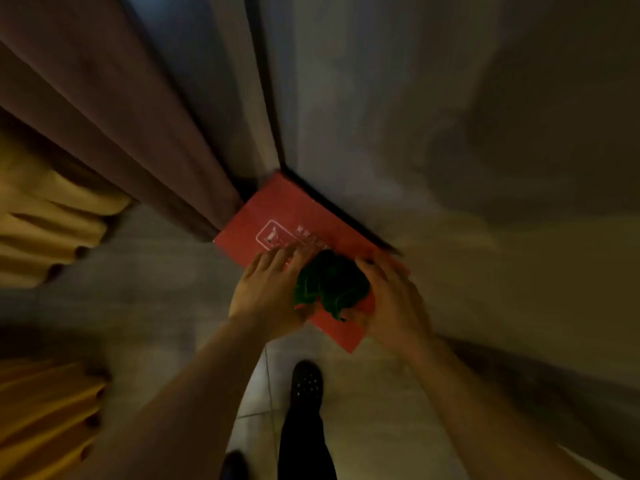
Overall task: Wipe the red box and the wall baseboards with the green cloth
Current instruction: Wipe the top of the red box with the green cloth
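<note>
Box [294, 216] standing in floor corner against wall, long axis running from far corner toward person. Cloth [330, 287] lying bunched on box near end, between both hands. Left hand [268, 289] resting flat, fingers spread, touching cloth left side. Right hand [391, 299] cupping right side; pinching or not, cannot tell. Unwiped stretch lying ahead, toward far corner.

You are looking at a dim, warm-toned frame; the whole picture is soft with motion blur; the wall [485, 133] at upper right smears into brown-grey streaks; wide-angle distortion bends the lines towards the edges; the brightest patch is the pale floor [363, 393] at lower centre; the red box [294, 216] keeps its colour, though its white print is too blurred to read.
</note>
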